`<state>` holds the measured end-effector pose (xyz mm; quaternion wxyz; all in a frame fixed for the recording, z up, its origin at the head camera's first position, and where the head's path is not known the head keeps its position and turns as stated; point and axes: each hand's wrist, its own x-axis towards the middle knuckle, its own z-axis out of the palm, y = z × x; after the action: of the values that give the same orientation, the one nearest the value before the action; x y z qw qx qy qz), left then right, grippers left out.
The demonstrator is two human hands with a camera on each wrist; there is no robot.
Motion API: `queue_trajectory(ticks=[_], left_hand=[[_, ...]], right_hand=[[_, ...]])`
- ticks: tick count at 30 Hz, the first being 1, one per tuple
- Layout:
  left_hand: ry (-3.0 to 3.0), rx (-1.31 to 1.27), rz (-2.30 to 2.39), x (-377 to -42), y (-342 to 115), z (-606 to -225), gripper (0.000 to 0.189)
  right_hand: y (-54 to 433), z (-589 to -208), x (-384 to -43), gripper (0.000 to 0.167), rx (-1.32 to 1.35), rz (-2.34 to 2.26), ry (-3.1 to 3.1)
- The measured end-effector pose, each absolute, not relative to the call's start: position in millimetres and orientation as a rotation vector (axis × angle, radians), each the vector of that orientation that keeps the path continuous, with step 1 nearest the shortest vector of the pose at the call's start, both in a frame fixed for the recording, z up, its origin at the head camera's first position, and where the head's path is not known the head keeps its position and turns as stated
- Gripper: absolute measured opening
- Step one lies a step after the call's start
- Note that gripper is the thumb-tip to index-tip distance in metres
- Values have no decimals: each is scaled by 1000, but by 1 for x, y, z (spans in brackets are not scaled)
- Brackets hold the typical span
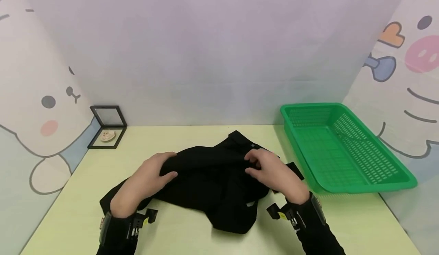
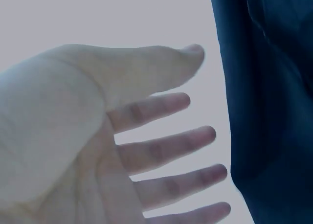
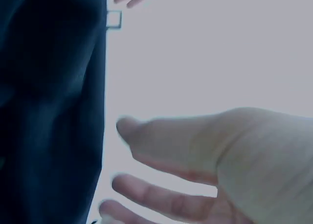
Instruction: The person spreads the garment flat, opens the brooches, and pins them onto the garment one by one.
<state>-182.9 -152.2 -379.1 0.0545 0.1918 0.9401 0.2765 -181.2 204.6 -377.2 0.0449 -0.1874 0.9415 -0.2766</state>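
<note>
A black garment, apparently a shirt with a collar-like corner and a small button, lies rumpled across the middle of the table. A small pale tag shows near its lower right. My left hand hovers above the garment's left part, thumb apart and fingers straight; the left wrist view has a gap between the fingertips and the dark cloth. Over its right part is my right hand, fingers loosely bent. No cloth is between thumb and fingers in the right wrist view.
On the right stands a green plastic basket with perforated walls. A black-framed clear case, lid raised, holds a small pale object at the back left. Curtains with cartoon figures surround the pale yellow table.
</note>
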Motion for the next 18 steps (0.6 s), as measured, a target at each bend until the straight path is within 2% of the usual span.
queue_trajectory(ticks=[8, 14, 18], left_hand=[[2875, 688, 854, -185, -121, -391, 46], [2867, 694, 870, -185, -95, -393, 45], [2925, 686, 889, -187, -82, -390, 42]], right_hand=[[218, -397, -191, 37, -369, -686, 2955], [217, -412, -193, 19, -389, -722, 3005], [210, -414, -195, 18, -436, -781, 3097]])
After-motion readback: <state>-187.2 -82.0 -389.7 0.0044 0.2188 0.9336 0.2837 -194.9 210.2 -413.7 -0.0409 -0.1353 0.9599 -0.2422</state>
